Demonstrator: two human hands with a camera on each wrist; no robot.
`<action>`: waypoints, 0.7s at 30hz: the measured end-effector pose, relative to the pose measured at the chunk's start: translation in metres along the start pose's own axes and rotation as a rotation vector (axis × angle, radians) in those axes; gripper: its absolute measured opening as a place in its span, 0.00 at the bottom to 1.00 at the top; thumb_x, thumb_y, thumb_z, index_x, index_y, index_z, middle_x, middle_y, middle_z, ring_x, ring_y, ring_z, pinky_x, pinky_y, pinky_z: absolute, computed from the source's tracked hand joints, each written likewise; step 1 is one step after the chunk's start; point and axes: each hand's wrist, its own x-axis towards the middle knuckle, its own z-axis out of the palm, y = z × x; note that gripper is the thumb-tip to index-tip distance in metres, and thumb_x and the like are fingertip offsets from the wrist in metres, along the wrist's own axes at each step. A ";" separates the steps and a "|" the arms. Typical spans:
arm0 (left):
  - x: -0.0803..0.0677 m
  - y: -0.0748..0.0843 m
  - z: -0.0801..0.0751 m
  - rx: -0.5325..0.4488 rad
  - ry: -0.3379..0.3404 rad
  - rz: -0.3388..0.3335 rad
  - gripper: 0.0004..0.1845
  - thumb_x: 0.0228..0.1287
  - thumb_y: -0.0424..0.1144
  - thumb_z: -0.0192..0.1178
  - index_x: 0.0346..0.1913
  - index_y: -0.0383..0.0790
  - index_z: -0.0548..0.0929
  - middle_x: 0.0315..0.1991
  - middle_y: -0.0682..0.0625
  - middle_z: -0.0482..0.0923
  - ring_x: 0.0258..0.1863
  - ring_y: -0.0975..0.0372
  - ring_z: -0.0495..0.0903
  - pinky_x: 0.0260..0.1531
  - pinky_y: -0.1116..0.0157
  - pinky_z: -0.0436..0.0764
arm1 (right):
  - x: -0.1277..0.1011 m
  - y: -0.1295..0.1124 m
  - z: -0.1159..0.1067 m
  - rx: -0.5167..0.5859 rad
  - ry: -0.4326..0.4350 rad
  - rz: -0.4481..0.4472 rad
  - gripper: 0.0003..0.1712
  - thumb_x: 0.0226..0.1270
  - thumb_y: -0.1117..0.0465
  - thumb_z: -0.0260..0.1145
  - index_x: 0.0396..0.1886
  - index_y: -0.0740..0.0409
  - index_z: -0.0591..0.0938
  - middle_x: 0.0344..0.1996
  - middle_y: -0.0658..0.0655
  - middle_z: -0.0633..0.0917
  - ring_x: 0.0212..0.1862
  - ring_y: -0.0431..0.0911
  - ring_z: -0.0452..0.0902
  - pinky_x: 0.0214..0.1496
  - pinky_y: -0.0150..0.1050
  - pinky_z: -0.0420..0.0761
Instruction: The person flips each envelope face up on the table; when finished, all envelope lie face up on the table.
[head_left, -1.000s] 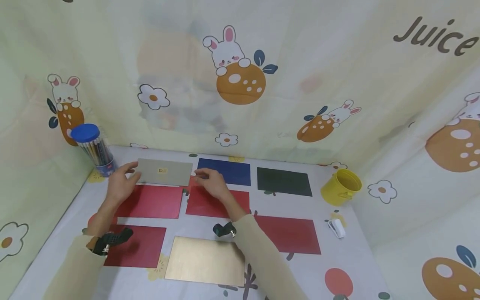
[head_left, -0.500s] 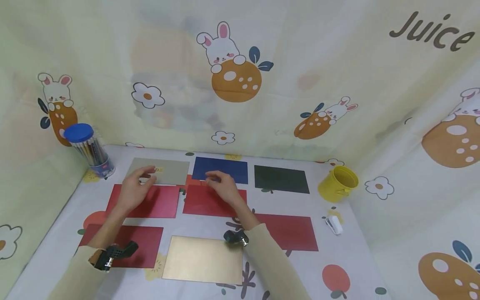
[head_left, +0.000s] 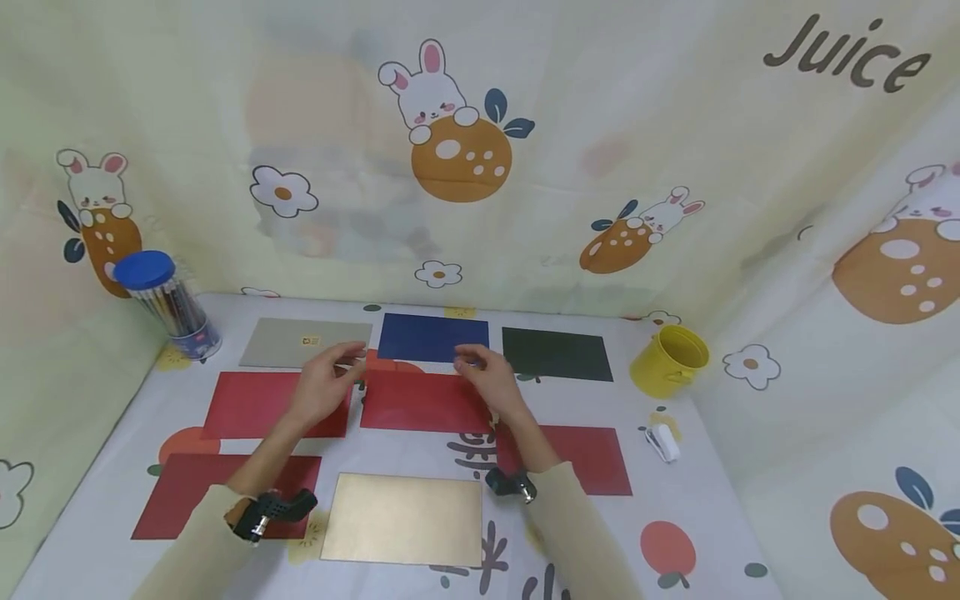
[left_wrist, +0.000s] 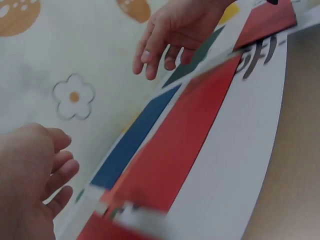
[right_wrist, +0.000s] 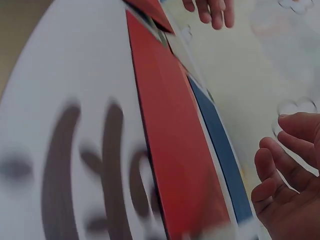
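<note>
My left hand (head_left: 321,390) hovers over the right end of a pinkish-red rectangular sheet (head_left: 255,403), fingers loosely bent and holding nothing. Over the right end of the middle red sheet (head_left: 420,402), my right hand (head_left: 497,385) hangs the same way. A blue sheet (head_left: 431,338) lies just behind, between the two hands. Farther right is a dark green sheet (head_left: 557,353); at the back left, a grey one (head_left: 277,343) bears a small gold square. In the left wrist view, gaps show between the left fingers (left_wrist: 62,172); the right wrist view shows the right palm (right_wrist: 295,205) bare.
Nearer lie a dark red sheet (head_left: 187,496), a gold sheet (head_left: 401,521) and another dark red sheet (head_left: 585,458), partly under the right forearm. A blue-lidded tub of pencils (head_left: 176,308) stands at left. A yellow bucket (head_left: 660,367) and white stapler-like object (head_left: 663,442) are at right.
Both hands have moved to the right, the left from the grey sheet to over the pinkish-red one. The sheets keep their places; the head view has shifted slightly.
</note>
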 end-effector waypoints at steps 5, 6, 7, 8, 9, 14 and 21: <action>0.016 0.020 0.030 -0.075 -0.076 0.038 0.24 0.72 0.37 0.61 0.67 0.33 0.74 0.57 0.40 0.82 0.55 0.50 0.82 0.55 0.52 0.80 | -0.010 0.023 -0.049 -0.028 0.106 0.045 0.22 0.72 0.53 0.67 0.62 0.54 0.81 0.48 0.53 0.86 0.46 0.48 0.83 0.45 0.40 0.81; 0.020 0.024 0.037 -0.093 -0.087 0.040 0.24 0.72 0.36 0.61 0.67 0.33 0.74 0.57 0.40 0.82 0.56 0.50 0.82 0.56 0.52 0.80 | -0.012 0.028 -0.060 -0.037 0.125 0.058 0.22 0.72 0.53 0.67 0.62 0.54 0.81 0.49 0.53 0.86 0.46 0.49 0.83 0.44 0.40 0.80; 0.024 0.027 0.044 -0.106 -0.099 0.039 0.24 0.72 0.36 0.61 0.67 0.32 0.74 0.58 0.40 0.82 0.56 0.50 0.82 0.56 0.52 0.79 | -0.013 0.033 -0.071 -0.050 0.147 0.070 0.23 0.72 0.53 0.67 0.63 0.54 0.81 0.49 0.54 0.86 0.47 0.50 0.83 0.43 0.40 0.80; 0.027 0.032 0.051 -0.111 -0.108 0.031 0.24 0.72 0.36 0.61 0.68 0.32 0.74 0.58 0.40 0.82 0.56 0.50 0.82 0.56 0.52 0.79 | -0.015 0.038 -0.081 -0.064 0.166 0.079 0.23 0.72 0.53 0.67 0.63 0.54 0.81 0.50 0.55 0.85 0.48 0.51 0.82 0.43 0.40 0.79; 0.030 0.036 0.058 -0.111 -0.116 0.023 0.24 0.72 0.37 0.61 0.68 0.34 0.74 0.58 0.41 0.82 0.56 0.50 0.82 0.56 0.53 0.80 | -0.016 0.042 -0.092 -0.079 0.180 0.090 0.23 0.72 0.52 0.66 0.63 0.53 0.80 0.52 0.55 0.85 0.50 0.51 0.82 0.44 0.40 0.79; 0.045 0.051 0.095 -0.126 -0.191 0.003 0.27 0.72 0.41 0.62 0.70 0.37 0.73 0.62 0.44 0.80 0.59 0.52 0.81 0.55 0.56 0.81 | -0.020 0.062 -0.136 -0.162 0.253 0.152 0.25 0.73 0.51 0.65 0.67 0.51 0.78 0.61 0.56 0.82 0.59 0.53 0.78 0.51 0.44 0.78; 0.057 0.067 0.138 -0.163 -0.283 -0.049 0.30 0.72 0.41 0.61 0.73 0.36 0.69 0.65 0.45 0.77 0.60 0.54 0.79 0.58 0.56 0.79 | -0.032 0.086 -0.176 -0.169 0.271 0.178 0.30 0.75 0.51 0.63 0.71 0.60 0.72 0.66 0.62 0.76 0.67 0.58 0.70 0.63 0.53 0.74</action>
